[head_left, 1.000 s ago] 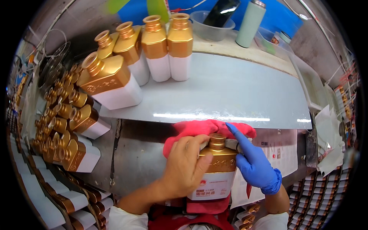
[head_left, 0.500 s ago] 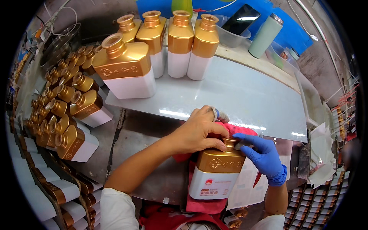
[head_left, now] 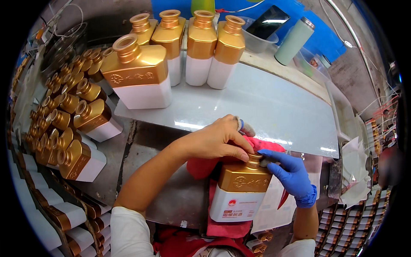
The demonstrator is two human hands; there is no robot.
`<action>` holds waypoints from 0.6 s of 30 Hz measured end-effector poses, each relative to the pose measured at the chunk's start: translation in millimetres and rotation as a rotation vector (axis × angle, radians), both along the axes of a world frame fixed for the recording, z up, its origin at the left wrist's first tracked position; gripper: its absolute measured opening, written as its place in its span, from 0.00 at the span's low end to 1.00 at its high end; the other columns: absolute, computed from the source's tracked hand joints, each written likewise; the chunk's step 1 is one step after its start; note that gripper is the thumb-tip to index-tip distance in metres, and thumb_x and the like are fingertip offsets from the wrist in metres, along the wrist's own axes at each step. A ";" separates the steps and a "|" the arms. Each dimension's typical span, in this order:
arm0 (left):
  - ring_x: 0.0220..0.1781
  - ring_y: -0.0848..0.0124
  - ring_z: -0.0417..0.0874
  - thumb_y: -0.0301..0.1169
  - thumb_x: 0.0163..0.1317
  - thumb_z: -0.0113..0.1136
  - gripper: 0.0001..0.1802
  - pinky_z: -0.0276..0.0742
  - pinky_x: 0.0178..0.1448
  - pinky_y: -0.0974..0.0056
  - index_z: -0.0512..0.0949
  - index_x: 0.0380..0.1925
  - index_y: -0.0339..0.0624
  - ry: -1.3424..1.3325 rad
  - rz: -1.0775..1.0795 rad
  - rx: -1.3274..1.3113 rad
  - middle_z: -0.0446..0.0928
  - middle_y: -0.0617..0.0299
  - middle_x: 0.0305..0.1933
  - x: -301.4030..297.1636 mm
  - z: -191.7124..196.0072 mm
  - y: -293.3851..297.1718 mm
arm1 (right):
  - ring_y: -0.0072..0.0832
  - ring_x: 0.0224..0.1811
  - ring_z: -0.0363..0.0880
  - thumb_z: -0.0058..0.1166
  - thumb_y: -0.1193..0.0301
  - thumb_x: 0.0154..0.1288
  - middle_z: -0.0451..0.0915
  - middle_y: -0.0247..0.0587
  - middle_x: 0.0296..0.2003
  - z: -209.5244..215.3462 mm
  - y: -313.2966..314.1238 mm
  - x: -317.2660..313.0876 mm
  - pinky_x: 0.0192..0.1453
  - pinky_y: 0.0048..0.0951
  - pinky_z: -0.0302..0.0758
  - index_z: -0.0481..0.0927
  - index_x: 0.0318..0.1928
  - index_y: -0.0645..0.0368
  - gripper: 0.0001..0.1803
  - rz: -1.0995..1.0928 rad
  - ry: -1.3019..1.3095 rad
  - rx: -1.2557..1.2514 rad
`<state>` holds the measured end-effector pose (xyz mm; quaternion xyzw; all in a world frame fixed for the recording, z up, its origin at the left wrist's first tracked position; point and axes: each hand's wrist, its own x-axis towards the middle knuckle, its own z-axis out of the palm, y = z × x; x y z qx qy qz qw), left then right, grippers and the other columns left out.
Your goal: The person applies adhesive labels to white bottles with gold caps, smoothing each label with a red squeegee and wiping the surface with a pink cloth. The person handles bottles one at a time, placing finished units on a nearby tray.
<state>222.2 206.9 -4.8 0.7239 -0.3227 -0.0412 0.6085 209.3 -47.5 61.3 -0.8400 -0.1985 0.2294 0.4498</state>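
Observation:
A white bottle with a gold shoulder and neck [head_left: 238, 193] leans on red cloth [head_left: 199, 168], its printed front toward me. Bare except for grey covers on some fingertips, my left hand [head_left: 222, 139] has its thumb against the bottle's neck. Its other fingers curl over the bunched cloth behind; their tips are partly hidden. In a blue glove with bare or covered fingertips, my right hand [head_left: 291, 172] pinches the neck from the right. Both hands are closed around the bottle's top.
Several gold-and-white bottles [head_left: 141, 77] stand on the pale board [head_left: 239, 111]. More are massed on the left [head_left: 92, 120] and racked at both sides. A green flask [head_left: 294, 42], a phone [head_left: 269, 22] in a clear tub and white paper sheets [head_left: 355, 171] lie beyond and to the right.
The whole view has shifted slightly. Both hands stay at the bottle's neck, the left thumb a little higher on it. More of the red cloth shows below the left wrist.

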 end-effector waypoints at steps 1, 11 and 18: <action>0.54 0.57 0.69 0.41 0.48 0.70 0.13 0.62 0.60 0.58 0.86 0.34 0.49 -0.012 0.018 0.041 0.77 0.55 0.48 0.2 1.3 -1.6 | 0.11 0.25 0.62 0.55 0.73 0.65 0.78 0.25 0.29 0.1 -0.1 0.2 0.33 0.17 0.67 0.79 0.56 0.55 0.18 -0.010 0.009 -0.007; 0.52 0.60 0.69 0.39 0.43 0.74 0.15 0.61 0.58 0.59 0.85 0.31 0.47 -0.016 0.056 0.194 0.78 0.57 0.50 -1.4 15.5 -5.7 | 0.10 0.26 0.65 0.55 0.72 0.67 0.81 0.27 0.31 -4.7 -3.6 0.7 0.34 0.16 0.70 0.79 0.56 0.54 0.17 -0.027 0.035 0.007; 0.52 0.59 0.69 0.44 0.45 0.73 0.15 0.62 0.59 0.57 0.85 0.29 0.48 -0.004 0.022 0.140 0.78 0.60 0.45 2.3 15.5 -5.0 | 0.11 0.24 0.64 0.56 0.71 0.66 0.80 0.27 0.28 -9.2 -4.6 0.4 0.35 0.17 0.70 0.80 0.55 0.54 0.17 -0.036 0.016 0.064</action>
